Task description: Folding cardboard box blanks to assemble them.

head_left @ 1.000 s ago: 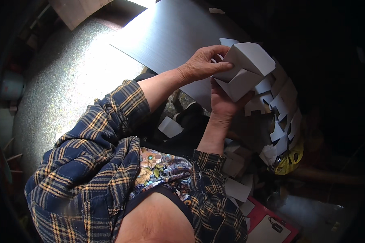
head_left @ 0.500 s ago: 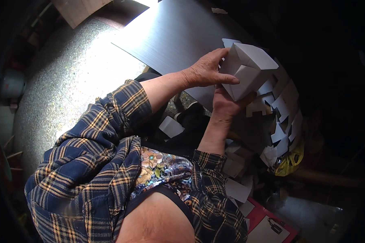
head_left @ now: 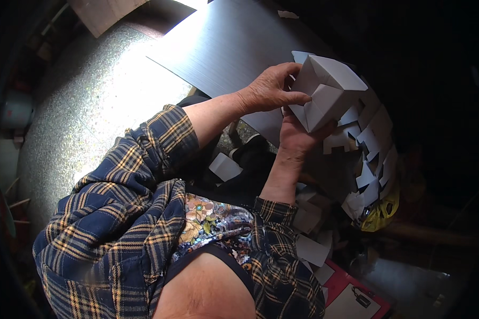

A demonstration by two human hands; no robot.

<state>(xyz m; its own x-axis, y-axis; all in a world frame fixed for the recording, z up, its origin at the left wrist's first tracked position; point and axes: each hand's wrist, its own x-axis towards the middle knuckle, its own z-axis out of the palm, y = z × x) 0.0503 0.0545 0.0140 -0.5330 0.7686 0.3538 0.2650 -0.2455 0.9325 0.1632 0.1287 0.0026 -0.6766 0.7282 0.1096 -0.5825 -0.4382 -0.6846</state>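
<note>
White folding carton: the open-sided carton (head_left: 339, 77) is held up in both hands, seen against the right part of the grey tabletop (head_left: 218, 50), beyond its near edge; its height above the surface is hard to judge.
Left-hand grip: the left hand (head_left: 274, 90) has the carton's left side between thumb and fingers, the thumb at the open mouth.
Right-hand grip: the right hand (head_left: 299, 133) cups the carton from below; some fingers are hidden.
Carton handling: probably very light, thin card, stiff along the creases but easily dented mid-panel, perhaps slightly slippery.
Where to hold: likely best at creased edges and corners, supported underneath, without squeezing the walls.
Nearby card pieces: white, overlapping (head_left: 375, 135), right of the carton.
</note>
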